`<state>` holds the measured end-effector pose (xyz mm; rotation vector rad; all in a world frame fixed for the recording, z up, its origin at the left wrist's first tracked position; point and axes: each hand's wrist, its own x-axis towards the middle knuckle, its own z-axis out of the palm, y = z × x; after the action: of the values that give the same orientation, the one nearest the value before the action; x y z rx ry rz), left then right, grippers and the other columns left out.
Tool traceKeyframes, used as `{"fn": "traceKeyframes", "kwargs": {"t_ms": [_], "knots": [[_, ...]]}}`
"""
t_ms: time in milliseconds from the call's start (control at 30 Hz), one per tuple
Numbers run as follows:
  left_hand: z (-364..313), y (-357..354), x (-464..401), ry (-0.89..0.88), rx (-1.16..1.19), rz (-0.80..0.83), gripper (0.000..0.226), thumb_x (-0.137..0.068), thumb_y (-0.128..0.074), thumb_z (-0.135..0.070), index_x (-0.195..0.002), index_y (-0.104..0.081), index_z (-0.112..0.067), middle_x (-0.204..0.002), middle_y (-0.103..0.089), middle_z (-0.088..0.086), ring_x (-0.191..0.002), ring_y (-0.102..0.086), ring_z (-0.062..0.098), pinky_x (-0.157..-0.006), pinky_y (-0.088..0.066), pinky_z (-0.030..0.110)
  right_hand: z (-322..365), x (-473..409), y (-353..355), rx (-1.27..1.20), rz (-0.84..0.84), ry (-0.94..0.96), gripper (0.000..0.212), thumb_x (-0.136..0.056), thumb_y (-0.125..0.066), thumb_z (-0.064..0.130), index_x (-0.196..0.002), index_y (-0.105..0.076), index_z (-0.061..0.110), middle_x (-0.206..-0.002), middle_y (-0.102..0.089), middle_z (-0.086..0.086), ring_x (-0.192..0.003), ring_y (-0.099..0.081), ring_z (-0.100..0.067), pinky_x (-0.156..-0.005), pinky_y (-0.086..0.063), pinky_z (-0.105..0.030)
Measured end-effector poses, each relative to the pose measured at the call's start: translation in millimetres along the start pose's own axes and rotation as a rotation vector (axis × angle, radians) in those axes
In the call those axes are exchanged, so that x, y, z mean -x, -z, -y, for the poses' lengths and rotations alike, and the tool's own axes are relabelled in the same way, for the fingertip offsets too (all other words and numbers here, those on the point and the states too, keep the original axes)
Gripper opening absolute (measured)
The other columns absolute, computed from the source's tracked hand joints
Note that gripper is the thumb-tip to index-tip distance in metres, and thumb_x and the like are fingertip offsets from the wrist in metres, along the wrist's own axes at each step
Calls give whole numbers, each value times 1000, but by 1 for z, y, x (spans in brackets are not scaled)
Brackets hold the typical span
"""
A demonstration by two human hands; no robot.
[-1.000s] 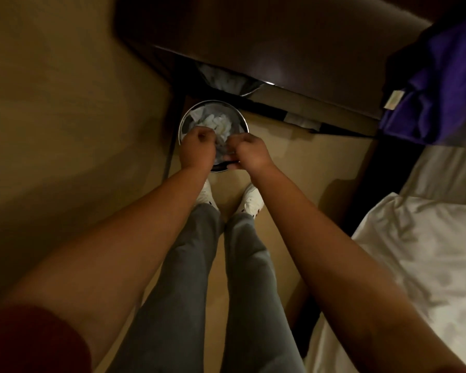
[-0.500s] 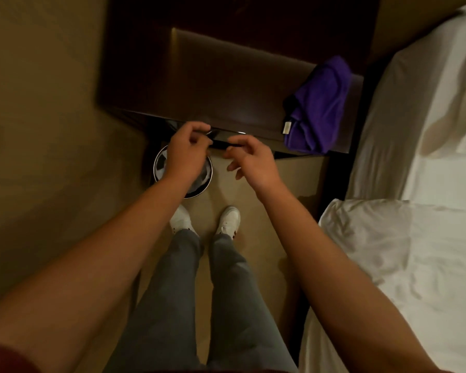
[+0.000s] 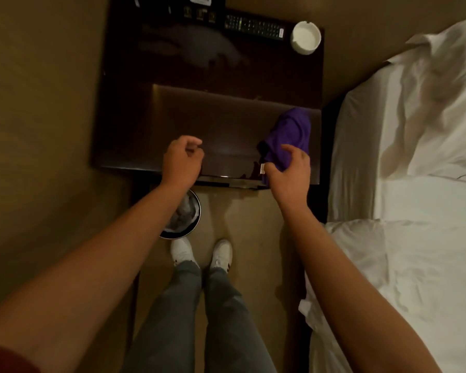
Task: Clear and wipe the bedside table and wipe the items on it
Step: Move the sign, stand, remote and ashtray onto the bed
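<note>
A dark glossy bedside table [image 3: 199, 122] stands ahead of me. A crumpled purple cloth [image 3: 288, 135] lies at its front right corner. My right hand [image 3: 289, 173] hovers over the cloth's near end, fingers spread, touching or just above it. My left hand [image 3: 182, 160] is over the table's front edge, fingers loosely curled, holding nothing. At the back of the table lie a black remote control [image 3: 253, 26] and a white round ashtray [image 3: 306, 37].
A round metal waste bin [image 3: 184, 216] with crumpled tissues stands on the floor under the table's front left, partly hidden by my left forearm. A bed with white sheets [image 3: 414, 184] fills the right side. A beige wall is on the left. My white shoes [image 3: 202, 253] stand close to the table.
Both hands have risen from the waste bin to the table's front edge. My right hand has moved right to the purple cloth. The view has tilted up, showing the remote and ashtray.
</note>
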<state>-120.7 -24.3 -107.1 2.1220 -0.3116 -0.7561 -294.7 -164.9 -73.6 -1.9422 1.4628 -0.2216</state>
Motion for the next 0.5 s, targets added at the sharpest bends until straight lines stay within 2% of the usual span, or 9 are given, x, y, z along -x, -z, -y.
{"fn": "traceKeyframes", "kwargs": {"t_ms": [167,267,400,500], "knots": [[7,26,-19,1,-70,0,19,-95,-60,-11,-112,-67,-18,-121,-58,7,-99,-60,18,-90,-50,32,12,-13,-4,34,-98,-119,65,-86,-73,26,-146,-51,16,-156,-39,-13,-141,-40,-34,-116,-35,-42],[16,45,-26,19,-116,-5,19,-96,-60,-12,-112,-66,-17,-123,-57,9,-103,-61,22,-89,-50,33,21,-16,-13,54,-86,-173,70,-87,-72,29,-150,-46,16,-159,-35,-14,-144,-36,-36,-117,-34,-46],[14,57,-36,43,-151,7,21,-96,-61,-12,-116,-66,-15,-126,-57,10,-107,-62,26,-95,-51,38,28,-21,-19,99,-45,-198,72,-87,-72,30,-152,-44,15,-161,-33,-14,-145,-34,-38,-115,-34,-47],[11,59,-49,-24,-248,-10,25,-95,-62,-16,-119,-67,-16,-131,-55,11,-118,-56,29,-100,-47,37,30,-29,-23,187,-34,-156,70,-88,-72,31,-151,-44,20,-163,-30,-13,-147,-31,-38,-115,-34,-49]]}}
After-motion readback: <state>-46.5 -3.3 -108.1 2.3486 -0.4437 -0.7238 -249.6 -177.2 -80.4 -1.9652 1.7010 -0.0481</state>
